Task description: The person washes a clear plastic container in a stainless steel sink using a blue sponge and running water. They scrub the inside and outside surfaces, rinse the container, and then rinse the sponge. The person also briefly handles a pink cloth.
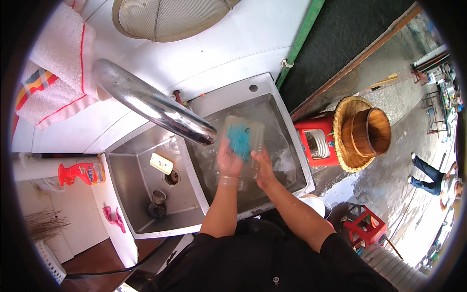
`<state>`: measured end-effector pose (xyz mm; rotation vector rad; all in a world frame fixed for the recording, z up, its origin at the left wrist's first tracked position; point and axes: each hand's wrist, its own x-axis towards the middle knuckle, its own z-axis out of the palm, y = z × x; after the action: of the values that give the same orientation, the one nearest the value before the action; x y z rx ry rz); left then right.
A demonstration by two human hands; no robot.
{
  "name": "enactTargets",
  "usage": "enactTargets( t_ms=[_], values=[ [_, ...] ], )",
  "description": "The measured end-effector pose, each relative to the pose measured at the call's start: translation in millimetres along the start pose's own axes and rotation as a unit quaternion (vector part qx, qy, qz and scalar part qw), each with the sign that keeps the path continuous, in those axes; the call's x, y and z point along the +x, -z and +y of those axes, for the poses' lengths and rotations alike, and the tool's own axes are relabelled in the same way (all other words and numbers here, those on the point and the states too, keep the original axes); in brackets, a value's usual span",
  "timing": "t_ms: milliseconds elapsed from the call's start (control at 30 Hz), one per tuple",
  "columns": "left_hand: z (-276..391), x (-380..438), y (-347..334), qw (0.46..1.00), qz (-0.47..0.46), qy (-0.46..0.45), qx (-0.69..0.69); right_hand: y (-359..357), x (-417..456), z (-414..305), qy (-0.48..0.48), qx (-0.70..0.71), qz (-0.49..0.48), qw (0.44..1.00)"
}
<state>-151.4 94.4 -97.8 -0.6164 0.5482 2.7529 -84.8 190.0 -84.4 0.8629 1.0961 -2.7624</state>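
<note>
Cloudy water fills the right basin of a stainless steel sink (268, 204), and both my hands are over or in it. My left hand (230, 158) has a teal cloth (239, 140) against a clear plastic container (257, 129); blur hides the exact hold. At the container's near right side, my right hand (263, 164) grips its edge. Left of my hands, the chrome faucet (160, 106) reaches over the divider. A pale yellow sponge or soap bar (161, 163) and a dark scouring pad (157, 210) lie in the left basin.
A red spray bottle (82, 174) and a pink cloth (114, 219) are at the left. Right of the sink, a wooden bucket (372, 132) rests on a woven tray (341, 146) by a red stool (323, 133). A person (434, 179) is farther right.
</note>
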Motion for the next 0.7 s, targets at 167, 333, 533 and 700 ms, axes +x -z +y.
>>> enactTargets(
  t_ms=[167,333,533,700],
  values=[
    [-2.0,19.2,-19.5,0.996,-0.058,0.055,0.026,-2.7,-3.5,1.3,-0.019,0.045,-0.007,0.999],
    [-11.6,-0.1,26.1,0.985,-0.079,0.135,0.069,-9.9,8.0,-3.1,0.053,-0.056,-0.007,0.997],
    [8.3,2.0,-12.1,0.980,-0.118,0.120,0.107,-0.8,6.8,2.2,-0.043,-0.018,0.026,0.999],
    [19.4,-5.7,-16.6,0.961,-0.148,0.163,0.169,-7.7,18.2,-43.0,-0.019,-0.263,0.032,0.964]
  ],
)
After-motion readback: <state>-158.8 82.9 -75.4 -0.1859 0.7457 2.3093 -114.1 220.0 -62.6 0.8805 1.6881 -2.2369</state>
